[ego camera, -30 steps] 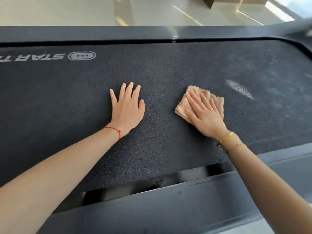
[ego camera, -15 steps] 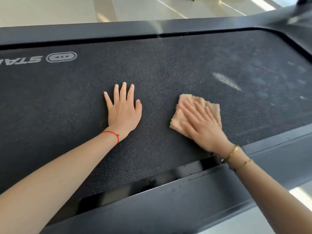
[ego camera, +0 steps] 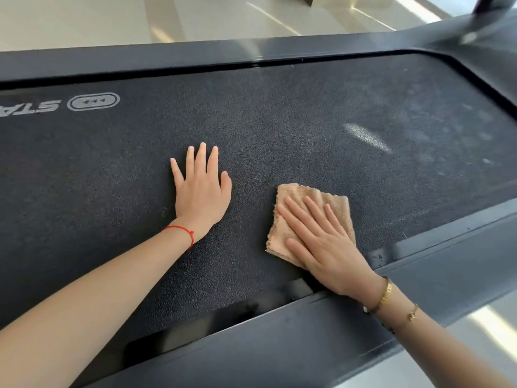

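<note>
Lower right of the frame: a folded beige cloth (ego camera: 298,196), fluffy, with wavy edges, lying flat on the black treadmill belt (ego camera: 279,116), near to the belt's lower edge. On top of the cloth, the right hand (ego camera: 326,249), palm down, pressing it against the belt. Fingers straight and a little spread, pointing to the upper left, not curled around the fabric; thumb stretched along the cloth's lower left edge. Upper and left parts of the cloth uncovered, the lower right corner hidden under the palm. Two thin gold bracelets (ego camera: 387,294) on the right wrist, above the dark side rail (ego camera: 307,348) at the bottom of the frame.

Centre of the frame, to the left of the cloth and apart from it: the left hand (ego camera: 202,193), also palm down and flat on the bare belt. Fingers released and straight, close together, pointing up in the frame, holding nothing. A red string bracelet (ego camera: 183,230) around the left wrist. Both forearms bare, entering from the lower corners.

Upper left: a grey oval logo (ego camera: 93,101) printed on the belt, seen upside down, with letters beside it cut by the frame's edge. Right of centre, higher than the cloth: a pale streak (ego camera: 366,137) on the belt, with faint dusty marks further to the right. Across the top: the second dark rail (ego camera: 140,61), and behind it a shiny light floor (ego camera: 84,21).
</note>
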Available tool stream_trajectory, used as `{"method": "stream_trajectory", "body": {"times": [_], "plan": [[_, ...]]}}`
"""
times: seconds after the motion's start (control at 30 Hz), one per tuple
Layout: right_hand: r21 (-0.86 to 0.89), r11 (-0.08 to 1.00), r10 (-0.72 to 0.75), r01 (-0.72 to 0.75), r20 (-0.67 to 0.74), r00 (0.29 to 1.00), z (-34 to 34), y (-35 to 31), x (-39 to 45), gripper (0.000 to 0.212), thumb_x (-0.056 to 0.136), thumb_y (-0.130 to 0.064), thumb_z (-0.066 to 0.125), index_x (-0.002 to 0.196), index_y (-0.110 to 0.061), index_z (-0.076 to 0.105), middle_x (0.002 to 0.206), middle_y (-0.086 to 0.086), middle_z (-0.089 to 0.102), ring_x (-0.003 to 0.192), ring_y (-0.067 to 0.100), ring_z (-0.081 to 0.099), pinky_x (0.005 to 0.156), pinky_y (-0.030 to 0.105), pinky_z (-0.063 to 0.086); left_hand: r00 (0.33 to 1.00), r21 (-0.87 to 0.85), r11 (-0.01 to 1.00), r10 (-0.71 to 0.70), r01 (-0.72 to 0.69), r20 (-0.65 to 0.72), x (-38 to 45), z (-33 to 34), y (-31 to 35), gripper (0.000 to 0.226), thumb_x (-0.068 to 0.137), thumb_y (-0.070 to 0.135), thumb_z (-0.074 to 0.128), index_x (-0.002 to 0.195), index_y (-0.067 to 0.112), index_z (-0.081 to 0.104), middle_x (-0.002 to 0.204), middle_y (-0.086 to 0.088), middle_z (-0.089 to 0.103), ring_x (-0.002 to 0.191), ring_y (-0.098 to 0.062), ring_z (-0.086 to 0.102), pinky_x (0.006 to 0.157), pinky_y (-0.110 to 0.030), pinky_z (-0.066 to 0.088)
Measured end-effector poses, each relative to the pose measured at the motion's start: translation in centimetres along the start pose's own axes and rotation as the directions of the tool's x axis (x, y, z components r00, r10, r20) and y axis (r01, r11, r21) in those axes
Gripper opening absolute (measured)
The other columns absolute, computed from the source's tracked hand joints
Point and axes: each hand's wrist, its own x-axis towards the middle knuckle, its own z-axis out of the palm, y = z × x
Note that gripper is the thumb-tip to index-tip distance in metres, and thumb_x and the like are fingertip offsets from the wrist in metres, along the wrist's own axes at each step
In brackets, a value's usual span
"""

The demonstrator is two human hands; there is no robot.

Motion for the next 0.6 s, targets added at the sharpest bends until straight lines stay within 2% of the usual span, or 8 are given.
{"method": "stream_trajectory", "body": {"times": [0.2, 0.33, 0.4, 0.5, 0.6], "plan": [[0.018, 0.963, 0.268, -0.268, -0.069, 0.961, -0.7, 3.7, 2.3, 0.057, 0.101, -0.054, 0.017, 0.155, -0.040, 0.007, 0.162, -0.022, 0.001, 0.152, 0.014, -0.007, 0.123, 0.039, -0.007, 1.000, 0.007, 1.000, -0.001, 0.001, 0.007, -0.1, -0.2, 0.0, 0.060, 0.102, 0.038, 0.026, 0.158, 0.017, 0.017, 0.165, -0.007, 0.013, 0.153, -0.027, 0.007, 0.121, -0.058, 0.002], [0.012, 0.947, 0.320, -0.320, -0.079, 0.944, -0.8, 3.0, 5.6, 0.055, 0.105, -0.046, 0.023, 0.157, -0.038, 0.006, 0.163, -0.021, 0.000, 0.152, 0.017, -0.007, 0.122, 0.039, -0.009, 1.000, 0.008, 1.000, 0.002, -0.002, 0.016, -0.2, -0.3, 0.2, 0.060, 0.103, 0.036, 0.027, 0.157, 0.015, 0.017, 0.165, -0.009, 0.014, 0.152, -0.028, 0.008, 0.120, -0.059, 0.003], [0.008, 0.965, 0.263, -0.263, -0.063, 0.963, -0.8, 1.3, 6.4, 0.055, 0.105, -0.044, 0.024, 0.157, -0.037, 0.006, 0.163, -0.019, -0.001, 0.152, 0.017, -0.007, 0.122, 0.041, -0.009, 1.000, 0.005, 1.000, -0.001, 0.001, 0.015, -0.3, -0.4, 0.2, 0.060, 0.103, 0.036, 0.028, 0.157, 0.015, 0.017, 0.165, -0.009, 0.014, 0.152, -0.029, 0.008, 0.120, -0.059, 0.003], [-0.020, 0.998, 0.057, -0.058, -0.024, 0.998, 0.0, -2.1, 6.1, 0.055, 0.105, -0.044, 0.025, 0.157, -0.035, 0.007, 0.164, -0.018, 0.000, 0.152, 0.017, -0.008, 0.122, 0.042, -0.010, 1.000, 0.003, 1.000, -0.003, 0.003, 0.017, -0.3, -0.4, 0.3, 0.060, 0.102, 0.036, 0.029, 0.157, 0.015, 0.018, 0.165, -0.010, 0.014, 0.152, -0.029, 0.008, 0.120, -0.059, 0.003], [-0.048, 0.994, -0.096, 0.096, 0.016, 0.995, 0.4, -3.2, 4.5, 0.056, 0.105, -0.048, 0.024, 0.157, -0.037, 0.007, 0.164, -0.019, -0.001, 0.152, 0.012, -0.009, 0.122, 0.037, -0.012, 1.000, -0.004, 1.000, -0.007, 0.007, 0.021, -0.3, -0.5, 0.3, 0.060, 0.102, 0.036, 0.029, 0.157, 0.015, 0.017, 0.165, -0.010, 0.014, 0.153, -0.029, 0.007, 0.120, -0.059, 0.003]]}}
